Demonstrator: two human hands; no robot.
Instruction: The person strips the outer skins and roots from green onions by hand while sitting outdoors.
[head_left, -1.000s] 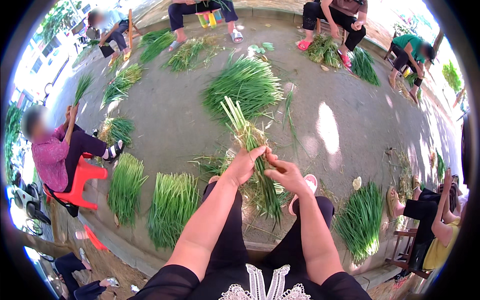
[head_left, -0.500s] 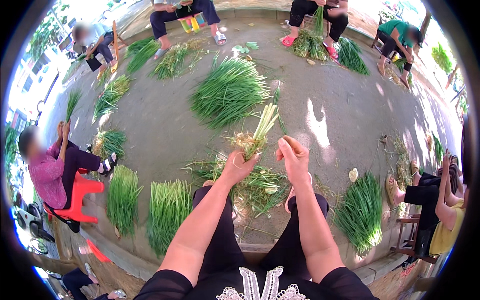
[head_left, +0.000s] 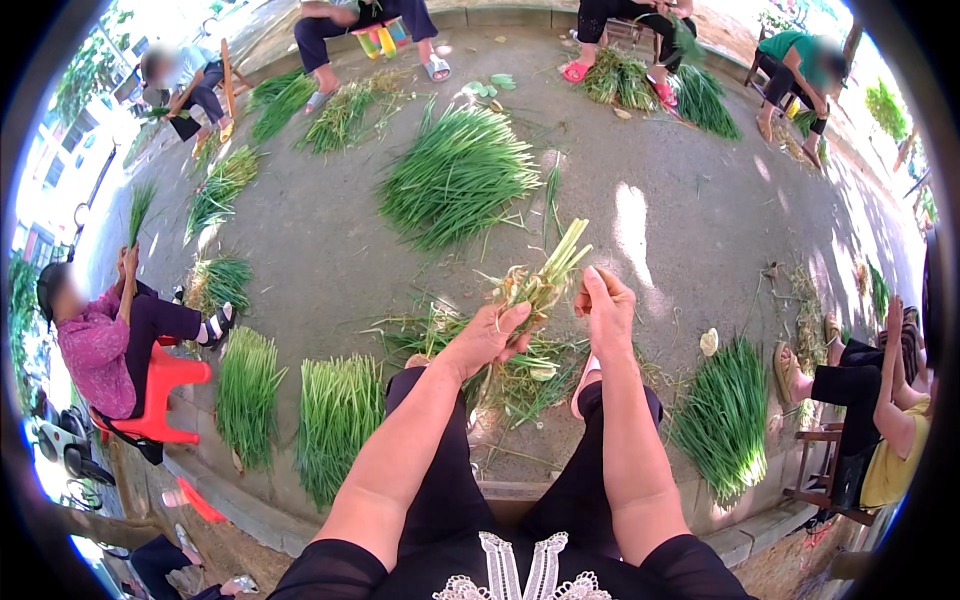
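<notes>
My left hand [head_left: 486,338] is closed around a bunch of garlic chives [head_left: 562,262]. The pale stem ends point up and to the right, with brownish, withered leaves hanging about the grip. Just right of the stems is my right hand [head_left: 610,308], its fingers pinched together; whatever they hold, if anything, is too small to tell. Beneath both hands, between my feet, lies a loose heap of trimmings [head_left: 525,380], green and yellowed. Farther off on the ground spreads a large pile of green chives [head_left: 455,180].
Neat chive bundles [head_left: 340,425] lie at my left, and another bundle [head_left: 722,420] at my right. A person on a red stool [head_left: 178,385] sits at left; a person in yellow [head_left: 890,460] sits at right. Several others sit around the far edge with chive piles.
My left hand has shifted right and slightly down with the bunch, which now leans more to the right. My right hand has moved slightly right, still pinched beside the stems.
</notes>
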